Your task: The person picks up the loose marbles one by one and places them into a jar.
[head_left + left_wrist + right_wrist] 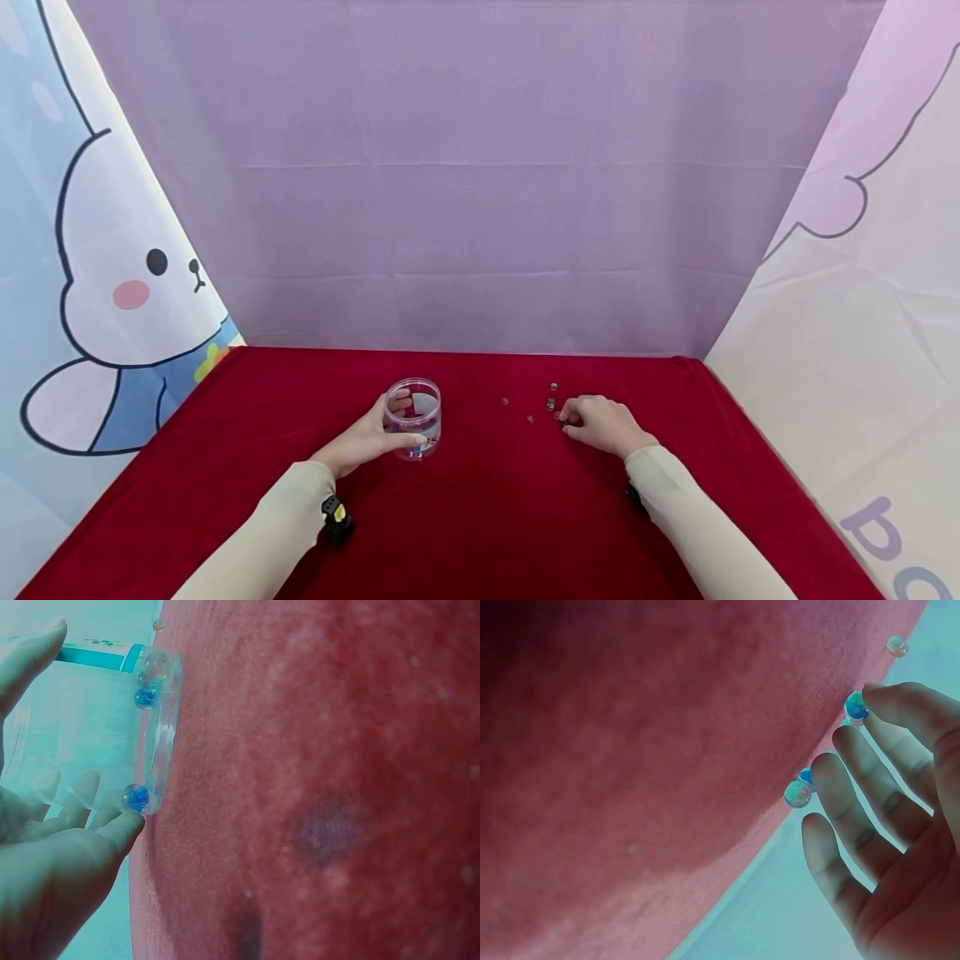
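My left hand (375,433) grips a clear plastic jar (414,452) around its side, thumb in front and fingers behind. The jar stands upright on the red cloth with its mouth uncovered. Several glass marbles (136,797), some with blue inside, lie at its bottom in the left wrist view. Off to the right, my right hand (602,425) is low over the cloth. Its thumb and index finger pinch a blue-green marble (856,704), while the other fingers extend loosely. More loose marbles (798,794) lie beyond its fingertips.
A red cloth (480,517) covers the table. Between the hands lie scattered marbles, including one nearer the jar (504,401) and one farther back (553,386). A purple curtain (480,183) hangs behind the table, with printed cloths at both sides.
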A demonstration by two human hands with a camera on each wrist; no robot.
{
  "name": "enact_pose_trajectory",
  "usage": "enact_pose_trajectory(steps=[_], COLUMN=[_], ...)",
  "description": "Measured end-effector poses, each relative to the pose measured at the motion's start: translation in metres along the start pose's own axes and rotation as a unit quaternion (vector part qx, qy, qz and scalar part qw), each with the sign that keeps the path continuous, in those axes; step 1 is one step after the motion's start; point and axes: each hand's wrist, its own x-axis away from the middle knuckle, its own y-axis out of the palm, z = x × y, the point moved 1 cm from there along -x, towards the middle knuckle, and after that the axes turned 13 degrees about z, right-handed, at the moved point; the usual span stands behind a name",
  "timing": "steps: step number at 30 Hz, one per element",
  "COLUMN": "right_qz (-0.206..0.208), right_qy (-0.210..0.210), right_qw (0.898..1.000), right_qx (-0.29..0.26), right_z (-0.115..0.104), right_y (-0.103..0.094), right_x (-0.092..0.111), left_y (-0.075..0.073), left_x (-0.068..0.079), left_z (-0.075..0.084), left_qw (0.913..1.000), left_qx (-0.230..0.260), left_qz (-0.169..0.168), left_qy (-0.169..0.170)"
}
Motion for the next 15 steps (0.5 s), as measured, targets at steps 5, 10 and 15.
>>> enact_pose_trajectory(steps=[5, 10, 15], right_qz=[-0.004, -0.006, -0.011], right_qy=[-0.006, -0.011, -0.015], right_qw=[1.000, 1.000, 1.000], right_qx=[-0.002, -0.004, -0.008], right_z=[-0.0023, -0.0027, -0.0064], right_y=[0.0016, 0.0042, 0.0047], right_x=[-0.0025, -0.0052, -0.0066], left_y=[-0.0003, -0.0002, -0.0001], left_x=[0.0001, -0.0007, -0.0001], left_z=[-0.0005, -0.0011, -0.0013], left_qw=[1.0000, 1.0000, 1.0000], left_qx=[0.001, 0.004, 0.003], left_qz=[0.000, 0.002, 0.003], left_qy=[0.000, 0.001, 0.002])
